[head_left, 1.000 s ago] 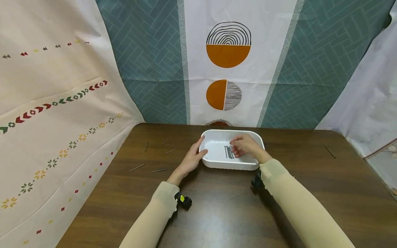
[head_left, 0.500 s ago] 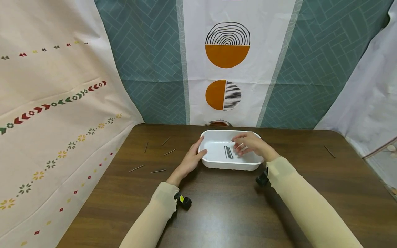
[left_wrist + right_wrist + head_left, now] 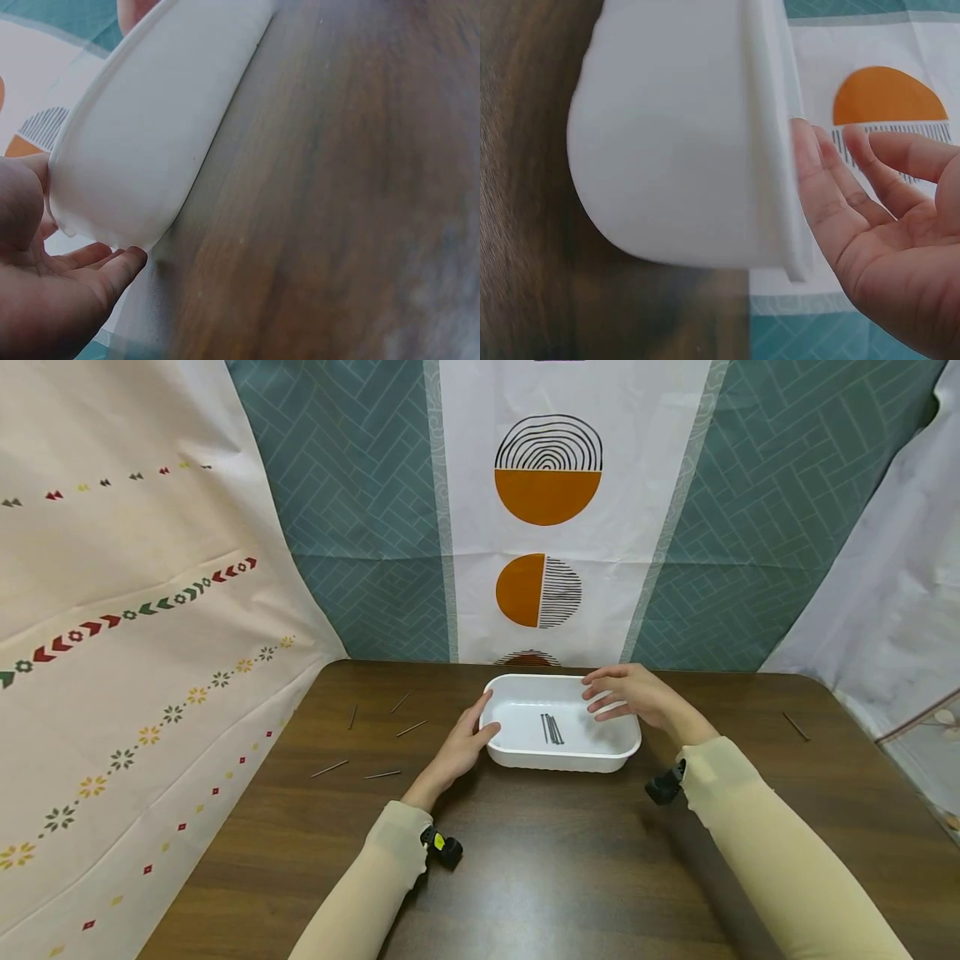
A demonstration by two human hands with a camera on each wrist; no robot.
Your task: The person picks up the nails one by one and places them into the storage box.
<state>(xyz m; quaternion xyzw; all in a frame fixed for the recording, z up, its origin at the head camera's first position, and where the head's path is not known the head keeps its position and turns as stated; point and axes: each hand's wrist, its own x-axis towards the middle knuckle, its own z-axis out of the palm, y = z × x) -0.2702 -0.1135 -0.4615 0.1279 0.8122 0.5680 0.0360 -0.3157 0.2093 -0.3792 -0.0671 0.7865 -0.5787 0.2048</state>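
A white plastic tray (image 3: 525, 758) sits on the brown table, holding a small bundle of dark nails (image 3: 552, 728). My left hand (image 3: 463, 745) rests against the tray's left end with straight fingers and the thumb by the rim. In the left wrist view the palm (image 3: 52, 289) lies against the tray's outer wall (image 3: 142, 142). My right hand (image 3: 628, 695) hovers over the tray's far right corner with its fingers spread, holding nothing. The right wrist view shows that open palm (image 3: 889, 232) just beside the tray's rim (image 3: 769, 150).
Several loose nails lie on the table left of the tray, among them one (image 3: 411, 727) near it and two (image 3: 331, 767) (image 3: 384, 773) further forward. A single nail (image 3: 797, 727) lies far right. Patterned cloth hangs behind the table and along its left side.
My right hand has lifted out of the tray and drawn back to the right, leaving the nails lying inside. The left hand has stayed at the tray's end.
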